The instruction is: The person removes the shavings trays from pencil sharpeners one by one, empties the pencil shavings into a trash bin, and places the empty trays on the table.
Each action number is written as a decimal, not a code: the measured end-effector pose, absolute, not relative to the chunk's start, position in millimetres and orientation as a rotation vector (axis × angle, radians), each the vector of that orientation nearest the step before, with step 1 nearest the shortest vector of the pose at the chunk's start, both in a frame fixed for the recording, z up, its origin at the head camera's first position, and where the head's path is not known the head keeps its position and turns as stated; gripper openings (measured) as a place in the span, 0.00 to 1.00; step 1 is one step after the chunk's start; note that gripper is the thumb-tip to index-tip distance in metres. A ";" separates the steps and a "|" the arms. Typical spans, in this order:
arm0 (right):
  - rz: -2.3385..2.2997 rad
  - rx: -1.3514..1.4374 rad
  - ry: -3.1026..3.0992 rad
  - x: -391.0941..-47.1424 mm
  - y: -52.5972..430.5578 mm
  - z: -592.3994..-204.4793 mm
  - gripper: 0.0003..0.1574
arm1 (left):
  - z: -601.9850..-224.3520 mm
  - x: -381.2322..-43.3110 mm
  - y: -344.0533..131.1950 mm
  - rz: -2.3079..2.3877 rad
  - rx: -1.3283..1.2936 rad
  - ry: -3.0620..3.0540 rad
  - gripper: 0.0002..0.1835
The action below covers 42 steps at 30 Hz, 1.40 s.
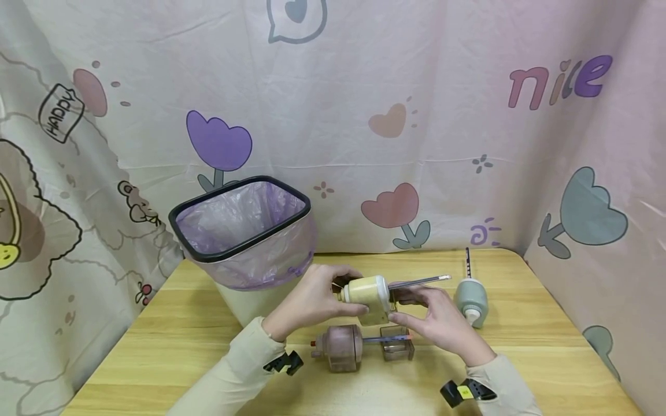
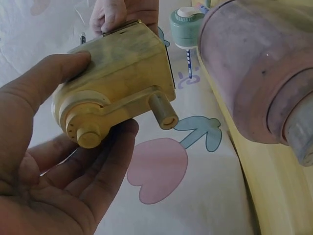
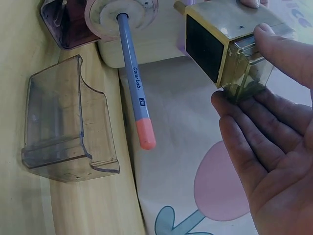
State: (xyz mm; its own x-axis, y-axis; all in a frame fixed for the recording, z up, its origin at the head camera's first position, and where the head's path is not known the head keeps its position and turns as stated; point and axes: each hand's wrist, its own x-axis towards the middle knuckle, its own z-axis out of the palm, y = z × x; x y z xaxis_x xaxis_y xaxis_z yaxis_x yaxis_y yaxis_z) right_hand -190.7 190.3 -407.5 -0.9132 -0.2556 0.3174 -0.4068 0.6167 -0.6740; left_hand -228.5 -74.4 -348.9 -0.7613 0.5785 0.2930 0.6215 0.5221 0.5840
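Note:
My left hand (image 1: 322,297) grips a yellow crank pencil sharpener (image 1: 366,292) above the table, thumb on one side and fingers beneath. A pencil (image 1: 421,282) sticks out of it toward the right. With thumb and fingers my right hand (image 1: 439,318) pinches the sharpener's clear shavings drawer (image 3: 249,73), which is partly out of the body. Below lies a pinkish-purple sharpener (image 1: 340,346) on its side, holding a blue-grey pencil (image 3: 131,73) with a pink end. Beside that pencil rests a loose transparent drawer (image 3: 58,117).
A white bin (image 1: 234,303) with a black rim and purple liner stands at the back left of the wooden table (image 1: 541,346). At the right sits a green sharpener (image 1: 472,294) with a striped pencil (image 1: 467,263). A patterned cloth (image 1: 333,115) hangs behind.

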 end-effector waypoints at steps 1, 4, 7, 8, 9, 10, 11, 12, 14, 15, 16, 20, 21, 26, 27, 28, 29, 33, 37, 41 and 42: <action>1.180 0.555 -2.644 -191.0 190.5 -407.8 0.32 | -349.1 -228.9 -74.0 -1.075 -1.056 -2.690 0.25; 1.190 0.570 -2.632 -191.9 191.2 -408.7 0.32 | -349.1 -229.2 -73.7 -1.088 -1.057 -2.698 0.24; 1.199 0.576 -2.626 -192.5 191.5 -408.9 0.33 | -348.7 -229.4 -73.4 -1.078 -1.061 -2.700 0.23; 1.203 0.575 -2.626 -192.6 191.6 -408.8 0.33 | -348.4 -229.6 -73.4 -1.070 -1.060 -2.702 0.23; 1.210 0.574 -2.626 -192.8 191.6 -408.8 0.33 | -348.2 -229.8 -73.3 -1.062 -1.060 -2.703 0.23; 1.214 0.571 -2.627 -193.0 191.6 -408.8 0.33 | -348.2 -230.5 -73.2 -1.051 -1.059 -2.704 0.23; 1.222 0.570 -2.628 -193.3 191.6 -408.6 0.33 | -348.1 -231.3 -73.1 -1.039 -1.059 -2.704 0.23; 1.231 0.571 -2.629 -193.4 191.6 -408.4 0.33 | -348.4 -232.2 -73.2 -1.027 -1.062 -2.703 0.23; 1.250 0.572 -2.633 -193.9 191.8 -408.0 0.34 | -348.4 -233.6 -73.6 -1.008 -1.070 -2.701 0.23; 1.254 0.574 -2.633 -194.2 192.0 -407.9 0.34 | -348.4 -234.3 -73.7 -1.007 -1.076 -2.699 0.23; 1.253 0.575 -2.635 -194.5 192.1 -407.8 0.34 | -348.5 -235.1 -73.9 -1.009 -1.080 -2.698 0.22; 1.253 0.569 -2.636 -195.6 192.8 -407.9 0.34 | -348.1 -237.3 -74.5 -1.042 -1.092 -2.698 0.21; 1.257 0.565 -2.637 -196.0 193.0 -408.2 0.34 | -348.1 -238.1 -74.7 -1.042 -1.092 -2.699 0.20; 1.283 0.556 -2.636 -199.5 198.1 -410.6 0.33 | -348.1 -242.0 -78.2 -1.056 -1.089 -2.704 0.21; 1.297 0.553 -2.625 -200.4 200.4 -410.7 0.33 | -348.0 -243.0 -79.8 -1.062 -1.074 -2.704 0.21; 1.300 0.551 -2.614 -201.3 203.1 -410.9 0.33 | -348.0 -244.0 -81.6 -1.066 -1.052 -2.705 0.21; 1.304 0.548 -2.602 -201.9 206.1 -410.8 0.32 | -348.3 -245.2 -83.8 -1.079 -1.026 -2.707 0.21; 1.310 0.545 -2.568 -203.6 216.1 -409.4 0.32 | -350.6 -250.5 -90.9 -1.100 -0.912 -2.726 0.23; 1.309 0.556 -2.576 -203.6 219.4 -408.2 0.33 | -354.4 -255.4 -92.1 -1.109 -0.896 -2.741 0.22; 1.329 0.530 -2.576 -202.7 220.4 -407.4 0.34 | -359.9 -259.7 -91.9 -1.085 -0.894 -2.760 0.20; 1.332 0.524 -2.575 -202.5 220.7 -407.1 0.34 | -361.6 -260.9 -92.2 -1.081 -0.896 -2.761 0.20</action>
